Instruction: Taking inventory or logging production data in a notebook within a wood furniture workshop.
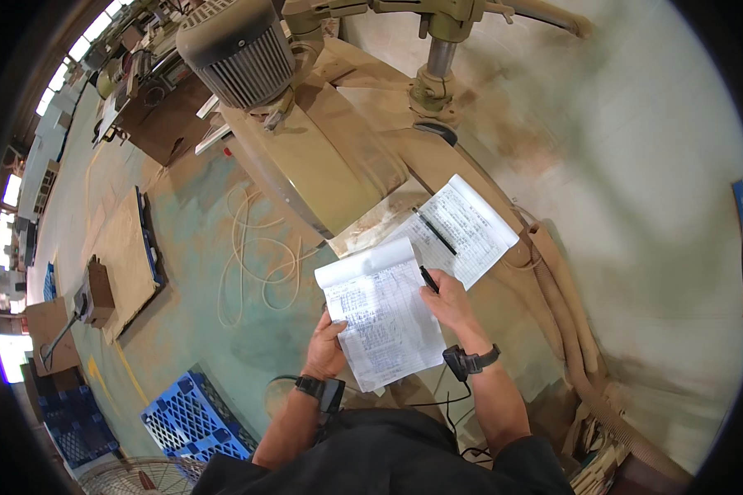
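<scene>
A lined notepad (pixel 381 318) with handwriting on its page and its top leaves folded over is held in front of me. My left hand (pixel 325 348) grips its left edge, thumb on the paper. At the pad's right edge, my right hand (pixel 451 302) is closed around a black pen (pixel 428 279), whose end sticks up past the fingers. Beyond it a second written notepad (pixel 483 231) lies on the machine's dusty table (pixel 380 213), partly covered by the first. Another dark pen (pixel 434 231) rests across that second pad.
A large motor (pixel 238 58) and a yellowish machine housing (pixel 305 157) stand just ahead. Thick dusty hoses (pixel 565 330) run along the right. A pale loose cord (pixel 260 241) lies on the green floor at left, near a flat board (pixel 124 268) and a blue plastic pallet (pixel 194 417).
</scene>
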`<state>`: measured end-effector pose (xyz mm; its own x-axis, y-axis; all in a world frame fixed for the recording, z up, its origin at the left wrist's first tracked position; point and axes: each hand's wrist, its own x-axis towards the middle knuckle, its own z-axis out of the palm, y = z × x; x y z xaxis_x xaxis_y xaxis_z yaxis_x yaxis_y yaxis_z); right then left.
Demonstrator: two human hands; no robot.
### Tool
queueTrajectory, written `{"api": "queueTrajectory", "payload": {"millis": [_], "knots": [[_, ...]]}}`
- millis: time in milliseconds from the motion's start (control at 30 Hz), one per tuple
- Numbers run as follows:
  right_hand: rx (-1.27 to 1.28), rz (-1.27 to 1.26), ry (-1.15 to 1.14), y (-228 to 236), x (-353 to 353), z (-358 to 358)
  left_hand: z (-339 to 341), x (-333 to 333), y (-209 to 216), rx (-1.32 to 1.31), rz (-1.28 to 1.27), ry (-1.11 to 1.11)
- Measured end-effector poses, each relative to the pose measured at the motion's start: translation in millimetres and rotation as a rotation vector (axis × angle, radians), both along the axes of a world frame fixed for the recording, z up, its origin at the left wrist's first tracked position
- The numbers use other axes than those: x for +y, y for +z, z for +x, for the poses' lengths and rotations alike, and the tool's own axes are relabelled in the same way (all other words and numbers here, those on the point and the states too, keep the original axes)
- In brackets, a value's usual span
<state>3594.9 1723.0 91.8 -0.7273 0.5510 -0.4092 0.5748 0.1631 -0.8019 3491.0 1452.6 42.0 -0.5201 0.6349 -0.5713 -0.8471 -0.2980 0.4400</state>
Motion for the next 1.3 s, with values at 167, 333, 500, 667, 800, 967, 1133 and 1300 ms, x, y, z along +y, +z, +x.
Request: {"api": "queueTrajectory", "payload": {"millis": [167,333,500,667,800,967,1133,1300], "knots": [[0.157,0.067,0.057,-16,-2,-3,20,-5,-14,-0.017,0.01,0.099],[0.037,0.03,0.074,-4,-10,-1,27,-16,-6,-0.05,0.038,0.129],[-0.028,0.023,0.14,-1,-8,6,24,-18,-2,-0.011,0.034,0.153],[0.006,0.089,0.145,5,-1,4,24,-4,-4,0.006,0.03,0.202],[-0.054,0.22,0.233,0,17,-19,24,12,-11,-0.018,0.056,0.262],[-0.115,0.215,0.227,-12,32,-39,24,24,-21,-0.028,0.066,0.297],[-0.095,0.191,0.122,-40,33,-39,35,12,-31,-0.046,0.044,0.158],[-0.128,0.159,0.09,-44,34,-34,68,-6,-44,-0.123,0.078,-0.135]]}}
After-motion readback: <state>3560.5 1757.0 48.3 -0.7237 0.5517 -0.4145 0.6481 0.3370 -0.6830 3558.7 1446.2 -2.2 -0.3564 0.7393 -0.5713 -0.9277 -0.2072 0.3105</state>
